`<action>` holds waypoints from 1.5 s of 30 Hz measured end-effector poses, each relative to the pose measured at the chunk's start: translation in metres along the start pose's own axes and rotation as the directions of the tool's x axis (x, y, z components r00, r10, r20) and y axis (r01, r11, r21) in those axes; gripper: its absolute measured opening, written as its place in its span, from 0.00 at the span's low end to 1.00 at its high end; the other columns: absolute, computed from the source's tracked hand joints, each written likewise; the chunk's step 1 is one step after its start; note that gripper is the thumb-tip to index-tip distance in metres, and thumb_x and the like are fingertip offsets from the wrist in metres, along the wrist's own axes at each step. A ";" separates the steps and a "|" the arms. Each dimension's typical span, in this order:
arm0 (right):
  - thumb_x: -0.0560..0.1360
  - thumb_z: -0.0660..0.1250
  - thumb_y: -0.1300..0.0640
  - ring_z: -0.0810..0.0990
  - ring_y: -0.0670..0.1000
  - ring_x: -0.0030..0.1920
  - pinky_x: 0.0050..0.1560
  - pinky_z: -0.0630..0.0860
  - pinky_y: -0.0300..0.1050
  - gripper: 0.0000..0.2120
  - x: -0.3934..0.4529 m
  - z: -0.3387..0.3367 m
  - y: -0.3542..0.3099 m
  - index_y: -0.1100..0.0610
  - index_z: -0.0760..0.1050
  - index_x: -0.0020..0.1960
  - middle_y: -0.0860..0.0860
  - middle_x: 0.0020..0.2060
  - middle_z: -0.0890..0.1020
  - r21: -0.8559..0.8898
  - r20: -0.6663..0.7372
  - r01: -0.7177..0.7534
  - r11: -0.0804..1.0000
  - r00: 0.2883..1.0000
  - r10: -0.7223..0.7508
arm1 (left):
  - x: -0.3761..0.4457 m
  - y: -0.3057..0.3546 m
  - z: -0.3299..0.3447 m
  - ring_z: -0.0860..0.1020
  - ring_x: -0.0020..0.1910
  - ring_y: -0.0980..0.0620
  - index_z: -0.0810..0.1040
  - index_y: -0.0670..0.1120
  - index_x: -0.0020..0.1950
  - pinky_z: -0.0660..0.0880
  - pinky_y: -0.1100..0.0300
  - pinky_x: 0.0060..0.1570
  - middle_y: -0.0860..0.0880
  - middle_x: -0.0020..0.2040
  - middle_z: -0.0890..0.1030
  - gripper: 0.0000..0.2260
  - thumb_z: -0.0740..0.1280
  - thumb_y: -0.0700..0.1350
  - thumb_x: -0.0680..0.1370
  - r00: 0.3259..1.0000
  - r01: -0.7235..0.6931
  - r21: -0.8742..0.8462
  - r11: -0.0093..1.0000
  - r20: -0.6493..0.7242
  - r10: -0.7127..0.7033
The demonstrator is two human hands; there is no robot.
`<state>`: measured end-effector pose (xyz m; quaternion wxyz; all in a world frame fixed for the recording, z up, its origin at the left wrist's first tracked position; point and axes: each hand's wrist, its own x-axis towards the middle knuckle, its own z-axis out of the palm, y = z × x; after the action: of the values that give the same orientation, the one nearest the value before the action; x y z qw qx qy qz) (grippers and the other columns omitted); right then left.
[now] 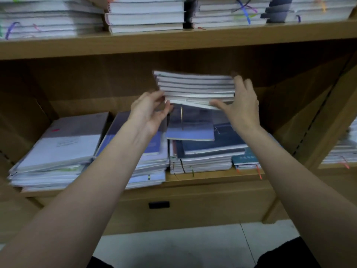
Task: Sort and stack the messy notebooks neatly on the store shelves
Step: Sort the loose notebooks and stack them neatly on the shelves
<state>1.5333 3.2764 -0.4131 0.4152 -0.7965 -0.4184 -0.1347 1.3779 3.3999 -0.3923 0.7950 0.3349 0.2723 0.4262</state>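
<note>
**Bundle of notebooks held up between two hands over the lower shelf**

A bundle of notebooks (195, 88), page edges toward the camera, is lifted clear of the piles, tilted a little down to the right. The left hand (149, 113) pinches its lower left corner, thumb below and fingers curled above the edge. The right hand (241, 102) clasps the right end: the fingers (242, 82) spread up along the side of the bundle, the thumb (217, 104) hooked under the bottom notebook, which sags away from the rest.

Directly below the fingers lies a messy pile (201, 147) of dark blue and lilac notebooks, skewed on one another, with ribbon markers hanging over the lower shelf (212, 177). Left of the left fingers, and lower, sit two flatter piles with pale covers (63, 144). Above the fingers, the upper shelf (173, 41) carries rows of stacked notebooks (146, 14).
</note>
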 end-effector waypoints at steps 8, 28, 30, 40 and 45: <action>0.71 0.71 0.45 0.71 0.59 0.65 0.60 0.71 0.50 0.37 0.007 0.001 -0.003 0.55 0.59 0.73 0.59 0.69 0.64 -0.101 0.033 0.009 0.995 0.999 -0.006 | -0.007 -0.007 0.037 0.73 0.54 0.37 0.70 0.41 0.54 0.78 0.50 0.45 0.35 0.60 0.69 0.17 0.73 0.45 0.72 0.916 0.400 -0.123 0.908 0.066 -0.395; 0.73 0.71 0.52 0.70 0.61 0.65 0.61 0.70 0.51 0.34 -0.016 0.093 -0.016 0.66 0.61 0.70 0.62 0.66 0.69 -0.089 0.306 -0.623 0.777 0.725 0.617 | 0.017 0.015 0.060 0.73 0.61 0.33 0.66 0.40 0.66 0.70 0.40 0.57 0.32 0.67 0.66 0.19 0.66 0.43 0.78 0.949 0.312 -0.077 0.947 0.063 -0.308; 0.75 0.69 0.58 0.73 0.60 0.62 0.57 0.73 0.50 0.24 -0.012 0.084 -0.015 0.66 0.67 0.66 0.61 0.64 0.72 0.191 0.364 -0.726 0.661 0.677 0.639 | 0.013 0.018 0.061 0.72 0.62 0.32 0.66 0.39 0.64 0.71 0.41 0.59 0.31 0.67 0.66 0.18 0.67 0.42 0.77 0.944 0.328 -0.101 0.939 0.065 -0.323; 0.72 0.70 0.65 0.73 0.50 0.30 0.27 0.72 0.34 0.09 -0.035 -0.078 0.002 0.65 0.72 0.37 0.55 0.30 0.72 0.015 0.558 -0.508 0.861 0.719 0.415 | -0.019 -0.014 0.037 0.70 0.65 0.37 0.70 0.38 0.50 0.74 0.46 0.57 0.38 0.68 0.68 0.05 0.60 0.41 0.81 0.941 0.337 0.000 0.941 -0.037 -0.337; 0.74 0.68 0.67 0.77 0.51 0.24 0.21 0.73 0.36 0.14 -0.059 -0.086 -0.020 0.62 0.66 0.33 0.56 0.27 0.73 -0.267 0.680 -0.256 0.929 0.633 0.370 | -0.042 -0.054 -0.007 0.66 0.69 0.37 0.65 0.38 0.65 0.77 0.63 0.40 0.35 0.73 0.58 0.12 0.53 0.39 0.83 0.895 0.433 0.013 0.901 -0.124 -0.429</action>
<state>1.4926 3.1831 -0.3819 0.1755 -0.8729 -0.3914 0.2324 1.3794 3.3435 -0.4314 0.8453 0.2565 0.3946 0.2530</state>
